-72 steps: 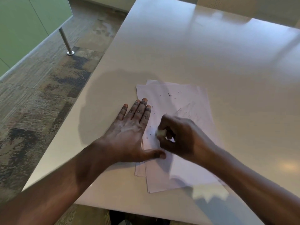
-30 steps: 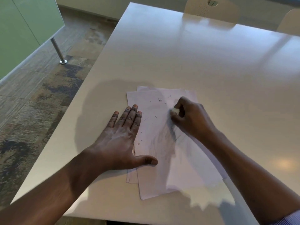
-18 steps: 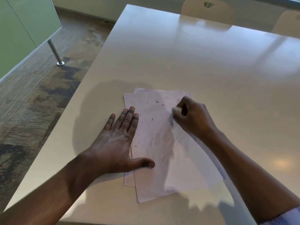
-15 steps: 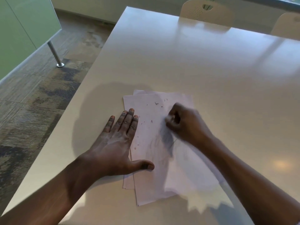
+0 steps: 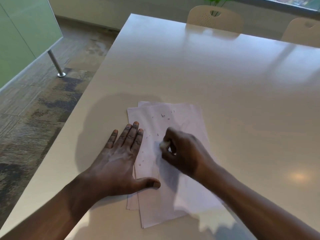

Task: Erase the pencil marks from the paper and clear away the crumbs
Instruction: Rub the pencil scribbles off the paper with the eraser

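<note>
A small stack of white paper (image 5: 183, 118) lies near the front of the pale table (image 5: 216, 75). My left hand (image 5: 119, 158) rests flat with fingers spread on the paper's left edge, thumb on the sheet. My right hand (image 5: 185, 153) is closed around a small white eraser (image 5: 163, 144), which touches the middle of the top sheet. Dark eraser crumbs (image 5: 163, 116) are scattered over the upper and left parts of the sheet. Faint grey pencil smudges show below the eraser.
Two beige chairs (image 5: 214, 18) stand at the table's far side, with a green plant behind them. The table's left edge drops to patterned carpet (image 5: 34, 110). A metal post (image 5: 55, 64) stands beside a green glass panel at left.
My right hand has swept the eraser from the sheet's upper right down and left toward the middle. My left hand has stayed flat on the paper. The camera has tilted up a little.
</note>
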Demonstrator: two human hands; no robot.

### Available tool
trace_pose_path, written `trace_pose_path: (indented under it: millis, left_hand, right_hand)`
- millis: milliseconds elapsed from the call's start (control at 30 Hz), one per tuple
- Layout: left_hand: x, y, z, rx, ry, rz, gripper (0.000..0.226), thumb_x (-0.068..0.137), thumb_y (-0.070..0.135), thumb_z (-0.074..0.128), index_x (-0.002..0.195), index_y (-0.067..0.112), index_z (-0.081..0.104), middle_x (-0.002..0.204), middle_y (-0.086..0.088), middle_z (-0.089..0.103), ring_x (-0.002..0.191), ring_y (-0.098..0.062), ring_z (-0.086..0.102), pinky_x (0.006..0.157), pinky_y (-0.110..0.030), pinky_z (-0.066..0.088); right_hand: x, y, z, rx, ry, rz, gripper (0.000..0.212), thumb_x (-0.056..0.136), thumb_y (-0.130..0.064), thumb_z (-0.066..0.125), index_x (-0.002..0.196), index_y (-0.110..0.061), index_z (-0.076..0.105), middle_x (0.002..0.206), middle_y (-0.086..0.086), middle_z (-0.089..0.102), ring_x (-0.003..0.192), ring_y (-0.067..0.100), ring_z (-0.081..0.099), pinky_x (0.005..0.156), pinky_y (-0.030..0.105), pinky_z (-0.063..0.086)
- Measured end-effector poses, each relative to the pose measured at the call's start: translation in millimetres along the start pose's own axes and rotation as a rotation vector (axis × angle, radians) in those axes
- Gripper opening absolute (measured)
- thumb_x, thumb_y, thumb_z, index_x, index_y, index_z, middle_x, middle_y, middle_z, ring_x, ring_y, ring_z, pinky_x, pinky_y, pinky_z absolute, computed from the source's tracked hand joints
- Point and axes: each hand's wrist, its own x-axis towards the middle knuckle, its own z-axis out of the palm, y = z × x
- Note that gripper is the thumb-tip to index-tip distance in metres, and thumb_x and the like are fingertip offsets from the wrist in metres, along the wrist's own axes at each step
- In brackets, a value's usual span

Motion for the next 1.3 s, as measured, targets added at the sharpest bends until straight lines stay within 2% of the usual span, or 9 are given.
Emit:
trace_pose_path:
  millis: [233, 433, 500, 633, 833, 1000, 1100, 1200, 1300]
  left_hand:
    - [-1, 1, -2, 0.006, -0.015, 0.002, 0.14, 0.054, 0.109, 0.006, 0.146, 0.016, -0.045, 0.151, -0.001, -0.057, 0.142, -0.015, -0.049, 0.126, -0.046, -0.016]
    - [-2, 1, -1, 0.008, -0.031, -0.003, 0.139, 0.06, 0.108, 0.014, 0.145, 0.016, -0.047, 0.148, -0.001, -0.06, 0.14, -0.014, -0.051, 0.125, -0.046, -0.017]
    - [-2, 1, -3, 0.014, -0.043, -0.001, 0.139, 0.06, 0.109, 0.014, 0.144, 0.016, -0.048, 0.147, 0.0, -0.06, 0.14, -0.014, -0.051, 0.125, -0.046, -0.017]
    - [-2, 1, -6, 0.015, -0.059, 0.002, 0.139, 0.063, 0.108, 0.018, 0.143, 0.016, -0.049, 0.147, 0.0, -0.061, 0.14, -0.015, -0.051, 0.125, -0.046, -0.018]
    - [-1, 1, -3, -0.003, -0.034, -0.003, 0.139, 0.062, 0.108, 0.019, 0.144, 0.017, -0.048, 0.148, 0.0, -0.059, 0.14, -0.014, -0.052, 0.124, -0.046, -0.02]
    - [-1, -1, -1, -0.033, -0.012, 0.023, 0.142, 0.053, 0.111, 0.005, 0.146, 0.016, -0.044, 0.152, 0.0, -0.056, 0.142, -0.014, -0.049, 0.125, -0.045, -0.019]
    - [-1, -1, -1, -0.03, 0.008, 0.037, 0.144, 0.044, 0.11, -0.006, 0.146, 0.016, -0.045, 0.151, -0.001, -0.056, 0.142, -0.014, -0.049, 0.125, -0.045, -0.019]
    - [-1, -3, -2, -0.022, 0.008, 0.042, 0.142, 0.049, 0.11, -0.001, 0.146, 0.015, -0.045, 0.15, -0.002, -0.057, 0.141, -0.014, -0.05, 0.125, -0.044, -0.019]
    - [-1, 0, -1, -0.035, 0.089, 0.052, 0.139, 0.061, 0.107, 0.014, 0.15, 0.015, -0.04, 0.152, -0.004, -0.056, 0.142, -0.016, -0.049, 0.126, -0.045, -0.017]
  right_hand:
    - [35, 57, -25, -0.083, 0.223, 0.293, 0.013, 0.086, -0.027, 0.065, 0.084, -0.018, 0.056, 0.068, 0.002, 0.061, 0.063, 0.027, 0.058, 0.058, 0.037, 0.047]
    - [5, 3, 6, -0.035, -0.022, -0.022, 0.01, 0.092, -0.025, 0.062, 0.089, -0.025, 0.053, 0.075, -0.01, 0.056, 0.062, 0.011, 0.054, 0.054, 0.022, 0.039]
    - [18, 22, 0, -0.048, 0.036, 0.029, 0.011, 0.09, -0.027, 0.064, 0.089, -0.025, 0.054, 0.075, -0.008, 0.057, 0.062, 0.014, 0.053, 0.056, 0.027, 0.042]
    - [54, 61, -22, -0.108, 0.218, 0.277, 0.012, 0.088, -0.029, 0.062, 0.086, -0.02, 0.055, 0.073, 0.002, 0.061, 0.065, 0.026, 0.055, 0.057, 0.035, 0.042]
    - [43, 24, 3, -0.097, 0.053, 0.072, 0.009, 0.089, -0.026, 0.06, 0.089, -0.022, 0.052, 0.074, -0.001, 0.059, 0.065, 0.025, 0.053, 0.058, 0.032, 0.037]
    - [65, 59, -19, -0.099, 0.181, 0.284, 0.013, 0.086, -0.032, 0.063, 0.085, -0.022, 0.055, 0.074, 0.002, 0.063, 0.068, 0.03, 0.057, 0.059, 0.033, 0.043]
    - [52, 50, -24, -0.081, 0.153, 0.253, 0.015, 0.089, -0.032, 0.066, 0.09, -0.019, 0.058, 0.07, -0.003, 0.061, 0.065, 0.022, 0.057, 0.058, 0.031, 0.042]
    - [17, 34, -21, -0.069, 0.106, 0.162, 0.014, 0.093, -0.035, 0.066, 0.092, -0.023, 0.061, 0.07, -0.012, 0.058, 0.061, 0.001, 0.054, 0.055, 0.012, 0.037]
    - [-12, 24, -14, -0.042, 0.111, 0.087, 0.01, 0.092, -0.031, 0.067, 0.094, -0.023, 0.063, 0.08, -0.012, 0.059, 0.066, 0.005, 0.057, 0.061, 0.012, 0.041]
